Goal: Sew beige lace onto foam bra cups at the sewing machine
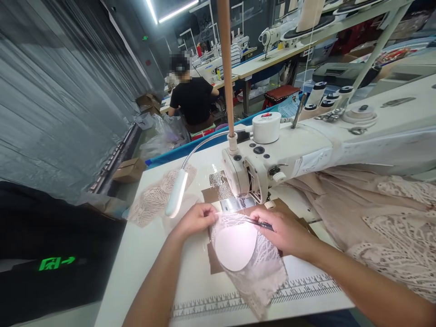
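A pale pink lace piece with a smooth bra cup on it lies under the lamp light, in front of the sewing machine needle area. My left hand pinches the upper left edge of the lace. In my right hand is a pair of thread snips, dark-handled, with metal blades pointing left across the top edge of the lace. Whether the blades are apart I cannot tell. Just behind both hands stands the sewing machine head, its needle partly hidden.
A lamp on a bendy neck hangs over the left side, near more lace. Beige lace fabric is heaped at the right. A printed ruler runs along the table's front. Further back, a person sits at another machine.
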{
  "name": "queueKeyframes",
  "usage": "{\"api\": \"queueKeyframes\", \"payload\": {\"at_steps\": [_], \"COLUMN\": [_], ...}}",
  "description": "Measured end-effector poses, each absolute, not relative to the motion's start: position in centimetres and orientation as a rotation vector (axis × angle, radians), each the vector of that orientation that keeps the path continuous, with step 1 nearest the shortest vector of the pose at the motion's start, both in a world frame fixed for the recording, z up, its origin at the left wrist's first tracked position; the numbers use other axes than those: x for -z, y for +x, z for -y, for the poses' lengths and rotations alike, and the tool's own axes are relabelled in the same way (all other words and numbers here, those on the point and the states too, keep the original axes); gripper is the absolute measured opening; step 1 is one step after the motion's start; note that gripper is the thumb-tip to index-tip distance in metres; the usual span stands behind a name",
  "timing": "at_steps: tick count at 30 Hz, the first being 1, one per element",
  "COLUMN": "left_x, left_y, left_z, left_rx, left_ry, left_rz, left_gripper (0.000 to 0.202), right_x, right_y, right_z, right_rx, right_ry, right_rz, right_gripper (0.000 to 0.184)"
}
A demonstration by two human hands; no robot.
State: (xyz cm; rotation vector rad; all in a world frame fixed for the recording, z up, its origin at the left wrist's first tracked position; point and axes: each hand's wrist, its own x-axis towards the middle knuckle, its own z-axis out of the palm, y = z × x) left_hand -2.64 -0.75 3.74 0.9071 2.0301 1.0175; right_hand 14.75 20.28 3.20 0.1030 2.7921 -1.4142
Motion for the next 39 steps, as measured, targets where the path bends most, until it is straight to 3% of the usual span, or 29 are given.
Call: {"api": "queueKeyframes", "payload": {"at_steps": [8,19,26,39], "left_x": [-3.6,-3.0,-5.5,-4.1], "left_y": [-3.1,-2.9,-1.7,3.0], "left_z": [-2.8,-4.7,-3.8,-3.6], "left_rx": [-0.924,-0.839,-0.789,-0.213], "left_ry": [1.068,1.168,1.399,1.820], "left_rz": [-2.139,-2.235,-2.452,-2.475], "left_gripper": [0.016,0.013,0.018,0.030], "right_x": [-6.0,-2.5,-1.6,-1.7], "right_y": [15.3,13.6,14.0,13.4], "right_z": [-20.8,-20.6,-20.4,-20.2], "right_rx": [0.921,0.867,0.822,0.733], "right_ry": [0.031,-0.076,-0.067,0.085], "right_rz": [-2.943,-3.021,-3.212,-3.137], "right_gripper": [0.014,0.015,0.014,0.019]}}
